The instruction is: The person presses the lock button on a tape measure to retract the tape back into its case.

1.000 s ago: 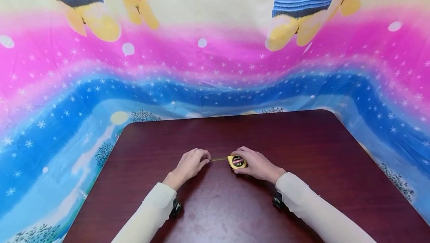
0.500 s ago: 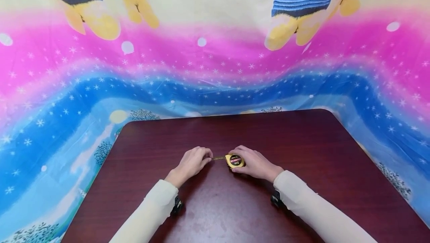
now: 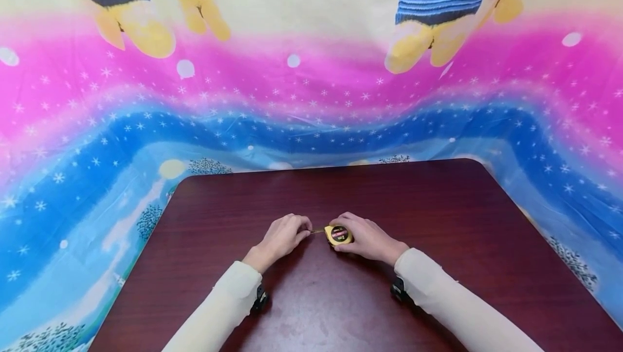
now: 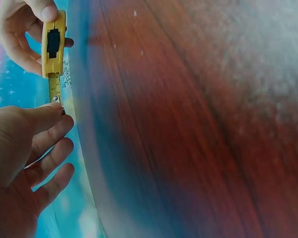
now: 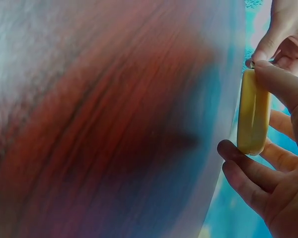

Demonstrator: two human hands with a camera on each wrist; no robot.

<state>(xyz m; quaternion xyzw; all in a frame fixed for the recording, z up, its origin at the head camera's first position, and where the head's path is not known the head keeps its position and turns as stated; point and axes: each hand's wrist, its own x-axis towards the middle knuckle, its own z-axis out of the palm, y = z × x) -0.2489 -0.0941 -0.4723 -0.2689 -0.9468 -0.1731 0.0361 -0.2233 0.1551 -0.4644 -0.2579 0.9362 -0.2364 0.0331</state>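
Note:
A yellow tape measure (image 3: 338, 234) with a black round label reading 2m is gripped by my right hand (image 3: 367, 237), thumb and fingers on its case. Between the hands runs a short stretch of its blade (image 3: 318, 231). My left hand (image 3: 282, 237) pinches the metal hook (image 4: 56, 100) at the blade's end between thumb and forefinger; its other fingers are loosely bent. The left wrist view shows a black slider (image 4: 53, 42) on the edge of the case (image 4: 61, 29). From the right wrist the case's plain yellow edge (image 5: 253, 111) is visible.
Both hands are over a dark red-brown wooden table (image 3: 413, 195) with rounded far corners. Behind and beside it hangs a printed cloth (image 3: 311, 98) in pink, blue and cream. A small black device (image 3: 260, 298) sits under the left sleeve, another (image 3: 399, 289) under the right.
The visible blade has become shorter. My left hand has moved slightly right and my right hand, with the tape measure, slightly left, so the gap between them has narrowed.

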